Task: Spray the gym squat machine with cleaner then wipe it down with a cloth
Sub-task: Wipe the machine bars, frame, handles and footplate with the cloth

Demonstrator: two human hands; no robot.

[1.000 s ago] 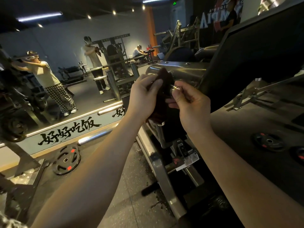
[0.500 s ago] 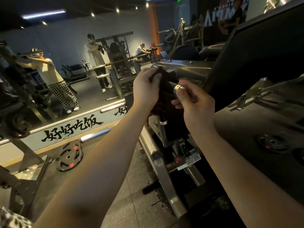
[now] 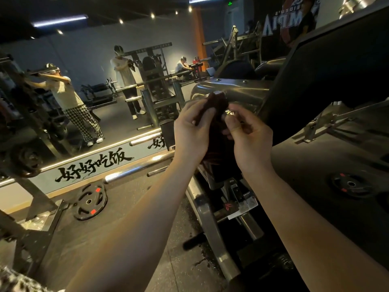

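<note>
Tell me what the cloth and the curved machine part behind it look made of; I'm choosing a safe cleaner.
The cloth: soft, matte dark fabric, kind unclear; it bunches and drapes between the left hand and right hand. The curved machine part: likely metal, smooth grey sheen; it shows streaky reflections and bolt heads.

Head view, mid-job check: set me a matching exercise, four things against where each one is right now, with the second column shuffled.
Things:
1. cloth
2. left weight plate
3. black pad
4. SQUAT label

Places:
A. on the floor below the wall lettering
B. low on the machine frame
C. gripped by the left hand and the right hand
D. sloping up at the upper right

Pairs: 1-C, 2-A, 3-D, 4-B.
</note>
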